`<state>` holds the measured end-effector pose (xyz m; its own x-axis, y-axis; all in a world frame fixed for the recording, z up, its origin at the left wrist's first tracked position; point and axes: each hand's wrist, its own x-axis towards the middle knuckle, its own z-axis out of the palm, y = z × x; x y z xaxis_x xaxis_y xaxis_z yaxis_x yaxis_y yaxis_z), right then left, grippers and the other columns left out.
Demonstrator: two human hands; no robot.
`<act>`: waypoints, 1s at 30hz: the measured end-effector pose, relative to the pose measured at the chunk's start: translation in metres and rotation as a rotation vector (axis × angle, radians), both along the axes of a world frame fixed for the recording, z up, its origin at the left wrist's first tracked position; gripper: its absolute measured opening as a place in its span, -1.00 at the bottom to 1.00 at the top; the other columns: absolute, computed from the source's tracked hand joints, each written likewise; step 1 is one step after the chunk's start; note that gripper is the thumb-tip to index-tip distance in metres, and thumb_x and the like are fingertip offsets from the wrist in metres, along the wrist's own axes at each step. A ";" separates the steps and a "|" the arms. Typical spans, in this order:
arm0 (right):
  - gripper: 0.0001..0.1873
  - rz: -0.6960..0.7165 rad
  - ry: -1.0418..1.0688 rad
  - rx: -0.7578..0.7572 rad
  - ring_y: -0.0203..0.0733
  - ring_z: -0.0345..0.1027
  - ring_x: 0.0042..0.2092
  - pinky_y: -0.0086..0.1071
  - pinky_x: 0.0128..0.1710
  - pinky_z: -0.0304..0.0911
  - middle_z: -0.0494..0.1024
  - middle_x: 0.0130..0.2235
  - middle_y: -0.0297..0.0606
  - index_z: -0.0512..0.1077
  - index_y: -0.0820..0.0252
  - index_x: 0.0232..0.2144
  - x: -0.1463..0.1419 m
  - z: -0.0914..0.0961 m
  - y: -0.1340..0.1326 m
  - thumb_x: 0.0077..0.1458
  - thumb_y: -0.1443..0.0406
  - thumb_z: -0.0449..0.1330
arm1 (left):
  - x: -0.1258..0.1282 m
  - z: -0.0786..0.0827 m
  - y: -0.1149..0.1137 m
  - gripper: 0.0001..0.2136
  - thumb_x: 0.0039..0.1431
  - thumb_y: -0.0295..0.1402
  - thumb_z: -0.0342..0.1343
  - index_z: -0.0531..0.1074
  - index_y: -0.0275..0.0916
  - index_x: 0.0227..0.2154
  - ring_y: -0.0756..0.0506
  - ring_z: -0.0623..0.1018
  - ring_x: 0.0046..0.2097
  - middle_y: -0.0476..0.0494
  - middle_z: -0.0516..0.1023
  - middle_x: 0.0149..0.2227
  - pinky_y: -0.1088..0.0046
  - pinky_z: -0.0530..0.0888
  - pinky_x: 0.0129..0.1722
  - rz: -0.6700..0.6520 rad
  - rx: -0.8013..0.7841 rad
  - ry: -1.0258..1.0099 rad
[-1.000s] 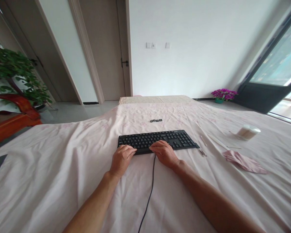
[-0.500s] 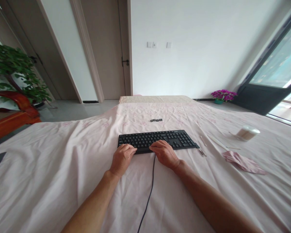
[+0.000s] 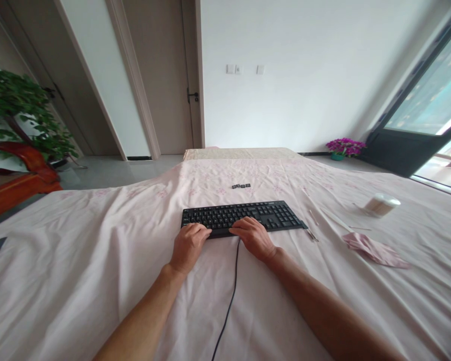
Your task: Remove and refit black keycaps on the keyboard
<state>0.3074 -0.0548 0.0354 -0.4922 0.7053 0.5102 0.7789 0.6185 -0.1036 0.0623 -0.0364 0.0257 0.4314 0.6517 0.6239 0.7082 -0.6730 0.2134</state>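
My left grip (image 3: 190,245) is bent in a loose curl at the near left edge of the black keyboard (image 3: 225,215), touching it. My right grip (image 3: 253,238) lies over the near edge of the same keyboard, right of its middle, fingers bunched and slanting inward. I cannot tell whether either one pinches the edge or simply rests on it, since the undersides of both are hidden. The keyboard lies flat on the cloth-covered desk (image 3: 135,240), mostly just beyond my two grips, its number keys reaching out to the right of my right grip. A dark cable (image 3: 230,301) runs from beside my right grip back toward me, between my forearms. Ahead of both grips, past the keyboard's far edge, four small dark keycaps (image 3: 241,186) sit close together in a short row. To the right of my right grip, just beside the keyboard's near right corner, is a slim tool (image 3: 313,234). Farther right of that grip lies a crumpled pink cloth (image 3: 376,249), and beyond it a clear tub (image 3: 382,205) rests on its side, with pale contents I cannot make out clearly
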 end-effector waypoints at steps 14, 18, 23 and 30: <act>-0.72 -0.022 0.005 -0.046 -0.20 0.32 -0.16 -0.32 -0.13 0.22 0.53 -0.20 -0.26 0.52 0.02 -0.16 -0.004 0.004 0.000 0.19 0.41 0.09 | 0.002 -0.001 0.001 -0.86 0.20 -0.41 0.09 0.53 -0.12 -0.24 -0.08 0.44 -0.21 -0.07 0.52 -0.30 0.37 0.38 -0.16 0.003 -0.007 0.024; -0.74 -0.038 -0.033 -0.062 -0.19 0.31 -0.16 -0.32 -0.14 0.20 0.52 -0.20 -0.27 0.51 0.03 -0.15 -0.005 0.005 -0.001 0.19 0.39 0.10 | 0.003 0.001 0.000 -0.87 0.19 -0.41 0.10 0.52 -0.14 -0.25 -0.07 0.44 -0.22 -0.07 0.51 -0.31 0.37 0.38 -0.18 0.009 -0.008 0.043; -0.71 -0.038 -0.062 -0.065 -0.18 0.30 -0.16 -0.32 -0.14 0.19 0.52 -0.18 -0.27 0.49 0.02 -0.13 -0.006 0.004 -0.003 0.19 0.41 0.08 | 0.003 0.003 -0.002 -0.86 0.22 -0.40 0.07 0.52 -0.14 -0.24 -0.07 0.43 -0.23 -0.07 0.51 -0.31 0.37 0.37 -0.18 0.014 0.024 0.083; -0.71 -0.058 -0.126 -0.052 -0.18 0.29 -0.19 -0.32 -0.17 0.16 0.52 -0.20 -0.26 0.50 0.04 -0.14 -0.008 0.007 -0.005 0.20 0.43 0.06 | 0.005 0.003 -0.003 -0.86 0.22 -0.42 0.06 0.52 -0.15 -0.28 -0.09 0.43 -0.24 -0.08 0.52 -0.32 0.34 0.35 -0.20 0.017 0.053 0.133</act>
<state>0.2992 -0.0597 0.0427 -0.5077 0.7581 0.4093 0.8219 0.5686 -0.0335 0.0672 -0.0391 0.0287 0.5014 0.6273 0.5959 0.7395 -0.6683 0.0812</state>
